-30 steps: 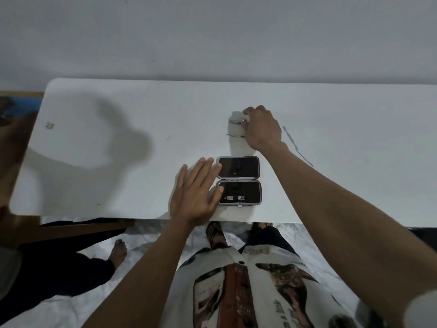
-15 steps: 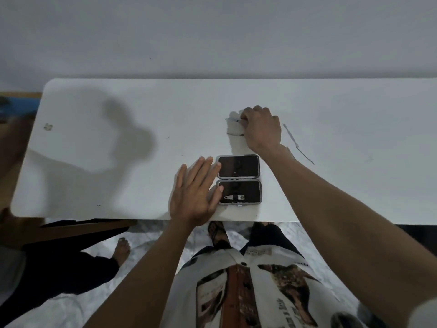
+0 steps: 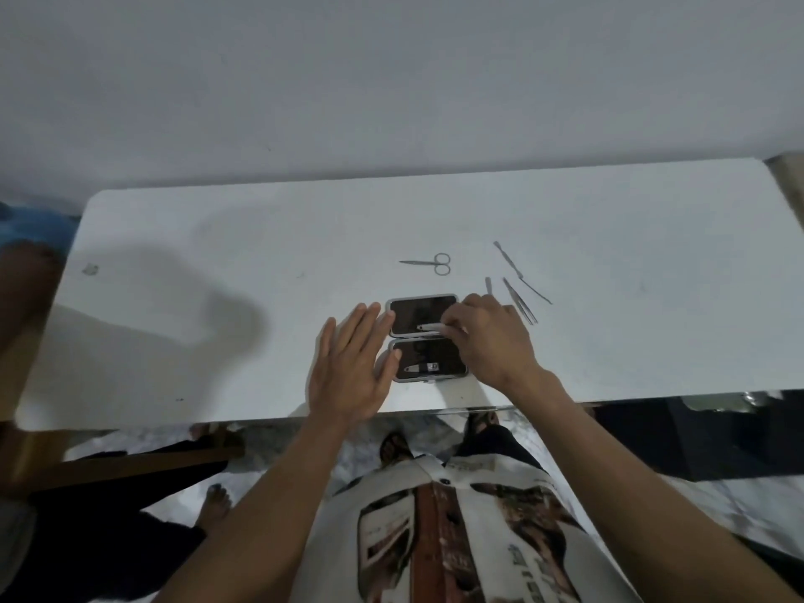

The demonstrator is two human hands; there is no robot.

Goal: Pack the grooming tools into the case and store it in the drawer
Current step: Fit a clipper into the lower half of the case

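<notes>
1. Fingers of the left hand (image 3: 350, 372) are lying straight and flat on the desk (image 3: 174, 254), touching the left side of the open case (image 3: 428, 337) near the desk's front edge.
2. Clippers (image 3: 420, 367) are already sitting in the case's near half.
3. Over the far half, the right hand (image 3: 487, 337) is pinching a silver tool (image 3: 430, 327), lowering it in.
4. Scissors (image 3: 428, 263) are lying beyond the case; thin probes (image 3: 520, 278) and tweezers (image 3: 520, 300) are waiting to its right.
5. Risk: the slim tool may be missing its slot and sliding loose, and the light case could shift if the bracing fingers lift.
</notes>
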